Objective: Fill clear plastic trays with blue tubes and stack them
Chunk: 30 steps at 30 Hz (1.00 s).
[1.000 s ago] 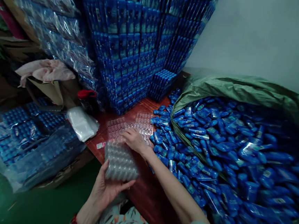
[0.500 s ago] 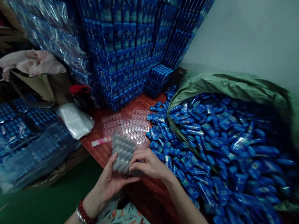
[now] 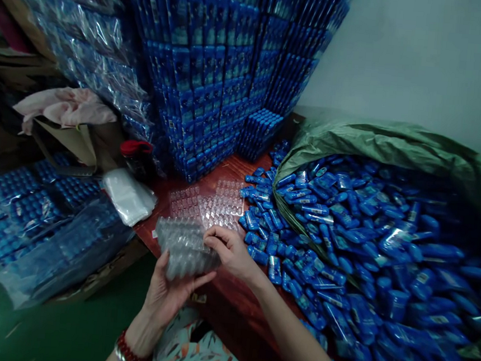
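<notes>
My left hand [image 3: 172,291] supports a stack of clear plastic blister trays [image 3: 184,248] from below, thumb on the near side and fingers underneath. With thumb and fingers pinched together, my right hand [image 3: 226,249] grips the right upper edge of the same stack. The trays have rows of moulded bumps and look grey where they overlap. Just beyond them, more clear blister trays [image 3: 224,204] lie flat on the reddish-brown table [image 3: 241,166].
Loose blue bottles [image 3: 273,234] spill from a green sack [image 3: 375,133] on the right. Tall stacks of blue bottles [image 3: 207,76] rise at the back. To the left are clear plastic bags [image 3: 127,196], a red-lidded container [image 3: 136,149] and wrapped blue packs [image 3: 51,226].
The tray stack has turned flatter and spreads wider to the left. My right hand has moved up along its edge. The pink strip on the table is now mostly hidden.
</notes>
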Available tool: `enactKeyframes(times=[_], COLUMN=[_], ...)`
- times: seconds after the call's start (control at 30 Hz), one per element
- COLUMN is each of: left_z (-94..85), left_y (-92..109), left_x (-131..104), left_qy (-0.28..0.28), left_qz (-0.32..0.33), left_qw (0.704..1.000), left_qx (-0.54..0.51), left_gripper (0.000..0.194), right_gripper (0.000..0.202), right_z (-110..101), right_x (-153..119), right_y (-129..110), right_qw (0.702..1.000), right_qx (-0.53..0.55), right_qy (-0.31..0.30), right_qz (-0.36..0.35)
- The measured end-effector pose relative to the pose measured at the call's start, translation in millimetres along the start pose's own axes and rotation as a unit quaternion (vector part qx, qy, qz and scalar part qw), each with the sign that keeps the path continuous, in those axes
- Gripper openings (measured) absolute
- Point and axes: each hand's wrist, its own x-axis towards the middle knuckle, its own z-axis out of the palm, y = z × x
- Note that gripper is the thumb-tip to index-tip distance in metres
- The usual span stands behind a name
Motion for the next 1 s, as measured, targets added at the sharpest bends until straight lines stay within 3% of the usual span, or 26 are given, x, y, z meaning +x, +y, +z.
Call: enactKeyframes(times=[0.07,0.13,0.2,0.27,0.33,0.43,0.53,0.6,0.63,0.73,0.77,0.8,0.83,0.87,1.0], left_z=[0.8,1.3,0.9,-0.3,-1.5,-2.8,-2.7,-0.7,1.0,7.4,9.3,10.8,12.0,12.9,17.2], left_y=[2,3,3,0,-3,-7,-11,-12,-12,-10,-9,-9,-8,-8,-12], left_x=[0,0,0,-1,-3,-4,-5,-4,-4,-1,0,2,4,6,11], left_qy=[0.011,0.028,0.049,0.071,0.086,0.091,0.081,0.080,0.086,0.110,0.114,0.116,0.115,0.110,0.072], left_qz=[0.015,0.020,0.020,0.016,-0.001,-0.033,-0.040,-0.038,-0.035,-0.022,-0.019,-0.018,-0.017,-0.019,-0.056], left_qw=[1.000,0.999,0.999,0.997,0.996,0.995,0.996,0.996,0.996,0.994,0.993,0.993,0.992,0.992,0.992], left_qx=[-0.004,-0.006,-0.006,-0.004,-0.004,-0.001,0.006,0.008,0.009,0.016,0.023,0.034,0.047,0.060,0.089], left_gripper=[0.045,0.046,0.049,0.054,0.061,0.070,0.071,0.071,0.071,0.064,0.060,0.055,0.049,0.043,0.029], right_gripper=[0.015,0.016,0.018,0.021,0.023,0.023,0.019,0.016,0.016,0.017,0.016,0.014,0.016,0.020,0.011], right_z=[0,-8,-23,-39,-52,-59,-54,-46,-41,-25,-21,-17,-15,-13,-14], right_x=[5,15,32,54,76,103,114,108,101,65,50,35,21,8,-23], right_y=[2,6,12,22,37,64,84,86,82,57,46,34,23,13,-7], right_qw=[0.995,0.971,0.923,0.873,0.831,0.782,0.771,0.786,0.810,0.924,0.956,0.977,0.985,0.987,0.995], right_qx=[-0.055,-0.127,-0.205,-0.306,-0.440,-0.577,-0.602,-0.585,-0.554,-0.334,-0.246,-0.177,-0.138,-0.123,-0.063], right_qy=[0.076,0.184,0.290,0.326,0.255,0.074,-0.004,0.014,0.044,0.131,0.103,0.033,-0.038,-0.065,-0.068], right_qz=[-0.032,-0.085,-0.145,-0.195,-0.224,-0.222,-0.208,-0.199,-0.187,-0.134,-0.123,-0.110,-0.096,-0.077,-0.022])
